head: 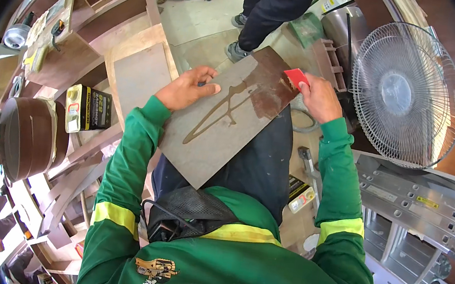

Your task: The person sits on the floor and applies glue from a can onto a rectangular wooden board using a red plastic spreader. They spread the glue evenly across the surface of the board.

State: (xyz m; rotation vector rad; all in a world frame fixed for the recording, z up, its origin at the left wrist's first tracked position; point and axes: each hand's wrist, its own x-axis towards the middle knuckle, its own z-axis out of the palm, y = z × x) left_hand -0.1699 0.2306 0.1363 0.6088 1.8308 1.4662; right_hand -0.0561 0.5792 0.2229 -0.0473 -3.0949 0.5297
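Observation:
A flat grey-brown panel [207, 135] lies slanted across my lap. Wet brown adhesive-like liquid [229, 100] forms a looping trail on its middle, and a darker spread coat [269, 86] covers the far right end. My left hand [187, 88] is at the panel's left edge, its thumb over the top face; part of the finger contact is hidden. Pinched in my right hand [321, 98] is a small red flat spreader [296, 78], above the coated end. A Decobond contact adhesive can [88, 109] stands to the left.
A person's legs [263, 15] stand just beyond the panel. A wire-guarded fan [405, 95] and a folded aluminium ladder [414, 205] are on the right. Another can [301, 194] is beside my right leg. Wooden frames [112, 7] and a curved brown piece [28, 138] crowd the left.

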